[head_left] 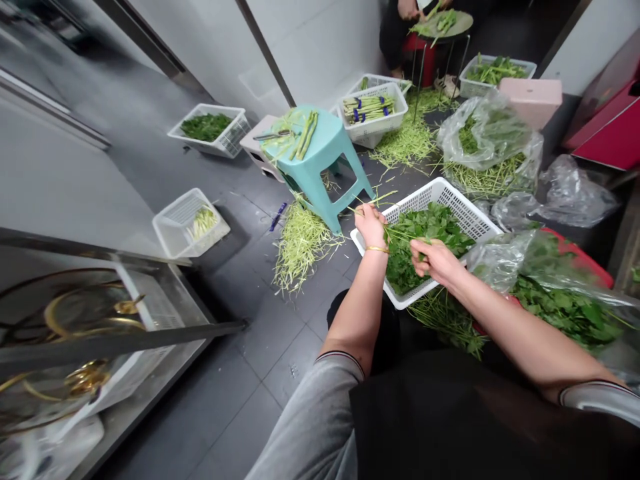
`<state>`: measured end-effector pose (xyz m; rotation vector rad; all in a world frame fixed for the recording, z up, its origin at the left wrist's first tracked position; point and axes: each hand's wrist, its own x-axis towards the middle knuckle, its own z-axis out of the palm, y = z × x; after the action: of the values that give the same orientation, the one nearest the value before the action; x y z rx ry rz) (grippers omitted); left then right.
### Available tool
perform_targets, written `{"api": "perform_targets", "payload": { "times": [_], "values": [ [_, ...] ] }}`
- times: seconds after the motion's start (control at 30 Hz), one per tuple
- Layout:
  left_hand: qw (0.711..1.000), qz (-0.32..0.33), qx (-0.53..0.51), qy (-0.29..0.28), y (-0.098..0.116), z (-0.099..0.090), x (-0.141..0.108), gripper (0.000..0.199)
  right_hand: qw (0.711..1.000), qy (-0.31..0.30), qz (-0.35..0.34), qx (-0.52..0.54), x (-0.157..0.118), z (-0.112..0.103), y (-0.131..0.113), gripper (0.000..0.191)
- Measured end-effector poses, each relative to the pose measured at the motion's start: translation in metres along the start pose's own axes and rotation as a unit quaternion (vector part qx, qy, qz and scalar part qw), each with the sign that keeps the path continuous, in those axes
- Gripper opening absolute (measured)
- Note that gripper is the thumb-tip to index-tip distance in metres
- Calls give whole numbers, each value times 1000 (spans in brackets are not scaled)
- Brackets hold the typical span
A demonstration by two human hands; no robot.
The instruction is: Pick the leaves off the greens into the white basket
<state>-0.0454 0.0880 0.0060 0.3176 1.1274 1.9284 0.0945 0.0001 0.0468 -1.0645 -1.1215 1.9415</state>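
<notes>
My left hand (370,223) is closed round a few thin green stems (400,233), whose cut ends stick out beyond the fist. Farther along the same stems, my right hand (434,260) pinches near the leaves, its fingertips partly hidden. Both hands are over a white perforated basket (484,230) that holds a heap of leafy green herbs (440,223), which look like celery leaves or coriander. More long-stemmed greens (447,317) lie on the floor against the basket's near side. At the right, a plastic bag (505,260) partly covers another leafy pile (565,310) in a red container.
A turquoise stool (325,143) bears peeled stalks and a peeler-like tool. Peelings (303,247) litter the floor. White baskets (373,123) hold bundled stalks and greens. Another person (407,10) works at a small round stool behind. A metal shelf (190,313) stands left.
</notes>
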Motion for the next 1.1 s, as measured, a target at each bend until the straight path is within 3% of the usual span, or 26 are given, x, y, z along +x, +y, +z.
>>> {"api": "perform_targets", "payload": {
  "times": [0.1,0.13,0.2,0.27,0.37,0.4,0.47,0.5,0.57,0.67,0.7,0.77,0.83,0.9,0.93,1.0,1.07,1.1],
  "values": [
    [1000,-5,9,22,4,-3,6,24,992,-116,10,-41,-21,-19,-3,41],
    [999,-3,11,33,6,-3,9,25,990,-116,13,-82,-20,-30,-1,40],
    [999,7,14,43,10,-5,15,27,979,-36,6,-199,-5,-53,4,36],
    [999,17,25,33,14,-5,15,29,922,55,24,-382,17,-72,8,38],
    [995,56,83,-27,18,-7,-2,31,781,138,12,-609,25,-94,0,41],
    [987,83,121,-65,18,-9,-13,30,753,150,-14,-640,15,-101,-8,35],
    [946,147,226,-178,9,-15,-44,28,740,175,-77,-645,-24,-119,-29,30],
    [903,173,295,-262,1,-20,-63,27,743,200,-101,-631,-51,-129,-40,32],
    [765,205,407,-455,-22,-32,-105,24,751,257,-108,-599,-109,-153,-54,37],
    [473,184,485,-712,-66,-57,-168,19,767,259,-8,-588,-187,-196,-49,39],
    [378,167,496,-763,-80,-66,-187,15,770,231,45,-593,-206,-212,-40,38],
    [244,130,539,-795,-100,-79,-217,6,751,178,157,-616,-228,-241,-14,32],
    [180,116,574,-791,-109,-82,-237,9,692,191,236,-655,-230,-264,13,32],
    [156,118,590,-783,-108,-67,-251,14,641,240,275,-675,-219,-277,34,44],
    [157,121,584,-787,-106,-52,-257,15,633,251,282,-676,-211,-281,40,50],
    [182,125,549,-806,-102,-11,-264,16,648,235,276,-670,-194,-285,44,52],
    [282,137,465,-828,-103,37,-266,28,662,218,256,-670,-184,-291,38,47],
    [304,151,463,-819,-107,60,-264,30,662,230,247,-669,-182,-295,33,48]
  ]
}}
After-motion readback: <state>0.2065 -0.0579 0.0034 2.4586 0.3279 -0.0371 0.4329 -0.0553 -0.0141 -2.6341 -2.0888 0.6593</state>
